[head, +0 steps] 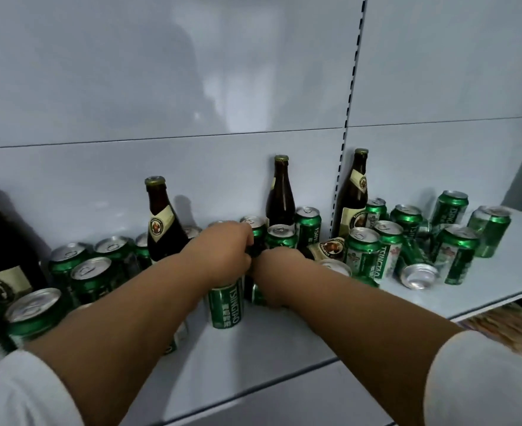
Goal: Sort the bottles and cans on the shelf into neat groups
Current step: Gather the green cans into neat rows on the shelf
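White shelf point(284, 348), cans and bottles muddled. Both hands meet mid-shelf — left hand point(223, 250) grips an upright green can point(225, 305) from above; right hand point(279, 272) curls over something hidden.

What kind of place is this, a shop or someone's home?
Probably a shop. The white metal shelf has a slotted upright like retail racking, and it holds many identical green cans and brown bottles. Both hands reach among them.
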Available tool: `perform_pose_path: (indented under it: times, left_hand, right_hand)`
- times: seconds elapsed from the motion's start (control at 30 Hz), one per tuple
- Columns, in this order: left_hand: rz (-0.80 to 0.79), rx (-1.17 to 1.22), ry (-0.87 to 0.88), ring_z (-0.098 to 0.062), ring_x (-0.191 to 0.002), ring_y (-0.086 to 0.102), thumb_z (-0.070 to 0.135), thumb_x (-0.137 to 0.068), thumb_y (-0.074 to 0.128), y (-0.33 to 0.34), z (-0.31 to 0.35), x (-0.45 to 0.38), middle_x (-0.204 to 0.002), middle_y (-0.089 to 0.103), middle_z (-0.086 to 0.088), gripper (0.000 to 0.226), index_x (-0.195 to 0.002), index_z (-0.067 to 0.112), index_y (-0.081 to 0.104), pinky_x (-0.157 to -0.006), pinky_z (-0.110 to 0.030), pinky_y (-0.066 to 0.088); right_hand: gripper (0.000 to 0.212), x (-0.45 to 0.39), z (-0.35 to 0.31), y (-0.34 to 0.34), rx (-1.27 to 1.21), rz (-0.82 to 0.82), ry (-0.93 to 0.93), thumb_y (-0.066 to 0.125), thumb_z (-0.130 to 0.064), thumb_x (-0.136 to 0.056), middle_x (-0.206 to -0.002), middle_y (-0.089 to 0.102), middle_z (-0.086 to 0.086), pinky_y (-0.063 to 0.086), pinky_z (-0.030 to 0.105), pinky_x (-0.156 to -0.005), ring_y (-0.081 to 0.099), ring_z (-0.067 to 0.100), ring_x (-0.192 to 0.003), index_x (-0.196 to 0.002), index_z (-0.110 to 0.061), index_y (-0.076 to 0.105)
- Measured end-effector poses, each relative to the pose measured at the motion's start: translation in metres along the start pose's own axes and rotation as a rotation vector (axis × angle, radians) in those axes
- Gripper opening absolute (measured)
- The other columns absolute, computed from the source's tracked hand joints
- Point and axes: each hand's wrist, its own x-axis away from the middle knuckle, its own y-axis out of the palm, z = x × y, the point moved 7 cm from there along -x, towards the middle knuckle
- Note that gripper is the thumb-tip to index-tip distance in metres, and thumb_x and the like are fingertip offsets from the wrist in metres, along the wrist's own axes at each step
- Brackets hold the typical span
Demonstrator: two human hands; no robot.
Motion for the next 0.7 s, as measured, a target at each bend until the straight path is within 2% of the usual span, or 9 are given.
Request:
perform_pose_path:
  times: [0.1, 0.17, 0.27, 0.37, 0.47, 0.57, 0.63, 0.7]
  left_hand:
    - [0.007, 0.005, -0.082, -0.023, -0.092, 0.061, 0.014, -0.082, 0.061, -0.006, -0.003, -0.001, -0.102, 0.065, -0.005, 0.018, -0.099, 0.017, 0.067, -0.084, -0.038, 0.053]
    - [-0.021, 0.003, -0.113, -0.023, -0.090, 0.062, 0.016, -0.082, 0.058, -0.007, -0.004, -0.002, -0.100, 0.067, -0.005, 0.018, -0.098, 0.018, 0.067, -0.081, -0.038, 0.055]
    - [-0.045, 0.094, -0.144, -0.021, -0.091, 0.064, 0.029, -0.086, 0.060, -0.009, -0.004, -0.005, -0.104, 0.068, -0.002, 0.024, -0.107, 0.021, 0.067, -0.082, -0.036, 0.056]
    - [-0.035, 0.208, -0.164, -0.016, -0.091, 0.062, 0.037, -0.087, 0.066, -0.011, -0.001, -0.006, -0.104, 0.065, 0.004, 0.026, -0.111, 0.026, 0.064, -0.080, -0.031, 0.053]
    - [-0.030, 0.196, -0.102, -0.015, -0.092, 0.061, 0.037, -0.084, 0.073, -0.010, 0.004, -0.008, -0.101, 0.062, 0.006, 0.028, -0.106, 0.026, 0.060, -0.079, -0.031, 0.052]
    - [-0.070, 0.184, -0.038, -0.012, -0.089, 0.059, 0.033, -0.078, 0.079, -0.007, 0.009, -0.012, -0.098, 0.059, 0.009, 0.038, -0.107, 0.028, 0.055, -0.076, -0.030, 0.051]
    - [-0.085, 0.153, 0.010, -0.011, -0.088, 0.058, 0.032, -0.074, 0.081, -0.004, 0.011, -0.017, -0.099, 0.057, 0.009, 0.043, -0.105, 0.028, 0.052, -0.075, -0.030, 0.051]
    - [-0.105, 0.069, 0.054, -0.013, -0.089, 0.058, 0.035, -0.071, 0.081, 0.001, 0.014, -0.022, -0.099, 0.055, 0.009, 0.045, -0.102, 0.030, 0.049, -0.077, -0.033, 0.051]
  right_hand:
    - [0.077, 0.005, 0.015, -0.009, -0.135, 0.028, -0.057, 0.077, -0.024, -0.078, -0.112, 0.061, 0.010, 0.051, 0.038, -0.074, 0.059, 0.029, -0.093, -0.143, -0.015, 0.037]
    - [0.088, 0.008, 0.028, -0.015, -0.259, 0.101, -0.059, 0.083, -0.033, -0.071, -0.113, 0.061, 0.011, 0.051, 0.038, -0.078, 0.058, 0.029, -0.094, -0.139, -0.014, 0.031]
    - [0.083, 0.014, 0.048, -0.022, -0.473, 0.175, -0.043, 0.083, -0.038, -0.072, -0.107, 0.058, 0.007, 0.050, 0.036, -0.076, 0.058, 0.027, -0.095, -0.132, -0.016, 0.030]
    - [0.080, 0.018, 0.061, -0.021, -0.722, 0.173, 0.013, 0.082, -0.039, -0.074, -0.103, 0.057, 0.003, 0.052, 0.035, -0.074, 0.059, 0.023, -0.093, -0.130, -0.017, 0.030]
    - [0.081, 0.017, 0.064, -0.016, -0.730, 0.157, 0.053, 0.085, -0.040, -0.071, -0.110, 0.058, 0.005, 0.053, 0.035, -0.077, 0.059, 0.024, -0.098, -0.129, -0.014, 0.034]
    - [0.079, 0.020, 0.064, -0.016, -0.704, 0.162, 0.052, 0.087, -0.035, -0.068, -0.111, 0.058, 0.004, 0.047, 0.031, -0.074, 0.058, 0.022, -0.101, -0.126, -0.012, 0.039]
    - [0.066, 0.024, 0.067, -0.017, -0.688, 0.147, 0.053, 0.086, -0.026, -0.070, -0.109, 0.061, 0.004, 0.047, 0.031, -0.073, 0.060, 0.022, -0.098, -0.121, -0.009, 0.047]
    - [0.045, 0.031, 0.079, -0.019, -0.716, 0.160, 0.079, 0.079, -0.015, -0.076, -0.105, 0.066, 0.006, 0.054, 0.035, -0.077, 0.063, 0.024, -0.094, -0.115, -0.009, 0.058]
